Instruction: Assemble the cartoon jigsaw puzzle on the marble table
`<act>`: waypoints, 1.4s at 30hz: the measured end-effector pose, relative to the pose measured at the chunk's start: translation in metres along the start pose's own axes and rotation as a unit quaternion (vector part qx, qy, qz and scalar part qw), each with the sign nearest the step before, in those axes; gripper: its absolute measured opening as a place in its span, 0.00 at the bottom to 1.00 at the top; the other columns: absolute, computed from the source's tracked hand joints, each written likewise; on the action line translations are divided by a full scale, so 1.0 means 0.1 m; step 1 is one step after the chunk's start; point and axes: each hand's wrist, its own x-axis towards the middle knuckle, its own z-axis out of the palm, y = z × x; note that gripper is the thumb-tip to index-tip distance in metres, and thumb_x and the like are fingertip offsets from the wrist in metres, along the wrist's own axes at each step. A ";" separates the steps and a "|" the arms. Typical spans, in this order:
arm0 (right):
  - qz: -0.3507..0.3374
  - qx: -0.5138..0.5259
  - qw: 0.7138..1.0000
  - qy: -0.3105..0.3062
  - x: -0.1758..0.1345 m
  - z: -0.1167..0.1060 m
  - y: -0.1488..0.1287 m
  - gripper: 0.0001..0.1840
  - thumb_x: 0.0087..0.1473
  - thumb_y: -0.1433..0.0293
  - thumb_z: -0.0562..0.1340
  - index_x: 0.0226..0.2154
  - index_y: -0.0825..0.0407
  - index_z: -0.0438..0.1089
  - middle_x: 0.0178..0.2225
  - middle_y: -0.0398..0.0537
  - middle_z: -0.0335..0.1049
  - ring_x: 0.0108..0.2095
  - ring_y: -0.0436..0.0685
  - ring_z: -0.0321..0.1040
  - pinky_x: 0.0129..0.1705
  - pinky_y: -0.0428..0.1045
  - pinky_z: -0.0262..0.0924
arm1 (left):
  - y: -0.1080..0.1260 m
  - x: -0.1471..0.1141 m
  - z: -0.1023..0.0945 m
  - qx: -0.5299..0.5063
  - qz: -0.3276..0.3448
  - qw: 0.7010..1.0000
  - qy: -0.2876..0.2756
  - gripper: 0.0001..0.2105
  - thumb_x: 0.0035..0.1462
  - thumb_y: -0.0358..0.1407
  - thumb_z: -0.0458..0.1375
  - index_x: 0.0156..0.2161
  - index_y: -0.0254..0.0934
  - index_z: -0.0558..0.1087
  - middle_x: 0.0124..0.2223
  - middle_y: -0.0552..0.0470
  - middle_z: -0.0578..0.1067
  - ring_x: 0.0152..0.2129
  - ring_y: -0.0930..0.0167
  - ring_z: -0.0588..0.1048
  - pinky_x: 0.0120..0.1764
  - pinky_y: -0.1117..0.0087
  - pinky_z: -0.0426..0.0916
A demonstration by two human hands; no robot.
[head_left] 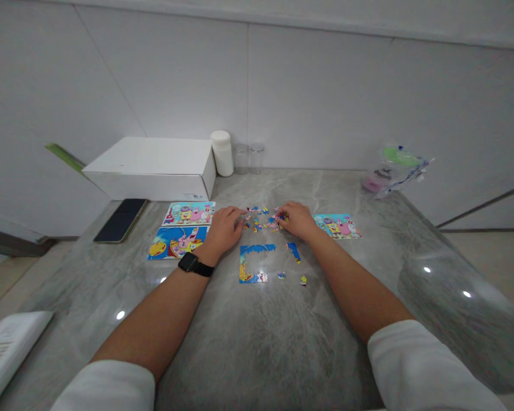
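Loose jigsaw pieces (pixel 257 223) lie in a scattered group between my two hands. My left hand (pixel 226 228), with a black watch on its wrist, rests at the left of this group, fingers apart and the index finger stretched toward the pieces. On the right side, my right hand (pixel 297 220) bends its fingers together around a small jigsaw piece (pixel 285 217), partly hidden. Nearer to me is a partly joined puzzle border (pixel 243 265), open on its right. A joined blue strip (pixel 293 252) and two single pieces (pixel 281 275) lie beside it.
Two picture cards, an upper one (pixel 188 213) and a lower one (pixel 177 242), lie at left; another card (pixel 338 226) is at right. Around them are a phone (pixel 120 220), white box (pixel 149 165), white bottle (pixel 222 154), two clear glass jars (pixel 241 159) and a plastic bag (pixel 396 171).
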 end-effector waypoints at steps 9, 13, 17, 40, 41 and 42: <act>-0.005 0.018 1.000 0.003 -0.02 -0.03 -0.05 0.12 0.65 0.65 0.64 0.49 0.43 0.80 0.48 0.49 0.82 0.50 0.63 0.73 0.52 0.55 0.57 | 0.00 0.01 0.00 -0.009 0.013 1.000 0.003 0.16 0.66 0.32 0.55 0.56 0.39 0.77 0.53 0.43 0.78 0.51 0.58 0.75 0.56 0.53 0.69; -0.006 -0.009 1.000 0.002 -0.05 -0.06 -0.09 0.13 0.66 0.66 0.62 0.49 0.42 0.82 0.49 0.50 0.81 0.52 0.64 0.72 0.53 0.57 0.56 | 0.00 0.00 0.00 -0.013 0.012 1.000 0.000 0.16 0.66 0.32 0.55 0.56 0.39 0.76 0.52 0.44 0.78 0.51 0.59 0.74 0.57 0.53 0.69; -0.005 0.000 1.000 0.006 -0.03 -0.05 -0.08 0.14 0.66 0.66 0.62 0.49 0.43 0.82 0.49 0.52 0.81 0.52 0.64 0.72 0.53 0.57 0.57 | 0.00 -0.01 -0.01 -0.013 0.012 1.000 -0.001 0.16 0.66 0.32 0.55 0.56 0.40 0.76 0.52 0.44 0.78 0.52 0.58 0.74 0.57 0.53 0.69; 0.083 0.013 0.991 0.101 -0.01 0.06 0.13 0.16 0.67 0.68 0.58 0.49 0.47 0.80 0.51 0.54 0.78 0.52 0.65 0.69 0.54 0.58 0.58 | -0.01 0.00 0.00 -0.025 0.004 1.000 -0.003 0.17 0.65 0.32 0.55 0.57 0.39 0.76 0.52 0.43 0.78 0.51 0.58 0.74 0.57 0.52 0.69; 0.077 0.012 0.992 0.098 -0.01 0.07 0.12 0.16 0.67 0.67 0.58 0.50 0.47 0.81 0.51 0.54 0.78 0.53 0.65 0.68 0.54 0.59 0.57 | -0.01 -0.01 0.00 -0.024 0.004 1.000 -0.003 0.17 0.65 0.32 0.55 0.56 0.39 0.76 0.52 0.43 0.78 0.51 0.58 0.74 0.57 0.52 0.69; 0.068 0.011 0.993 0.093 -0.01 0.07 0.11 0.17 0.67 0.65 0.59 0.50 0.46 0.81 0.51 0.54 0.78 0.53 0.66 0.68 0.55 0.59 0.57 | -0.01 -0.01 -0.01 -0.022 0.004 1.000 -0.005 0.17 0.65 0.32 0.55 0.56 0.39 0.76 0.52 0.43 0.78 0.51 0.58 0.74 0.56 0.52 0.69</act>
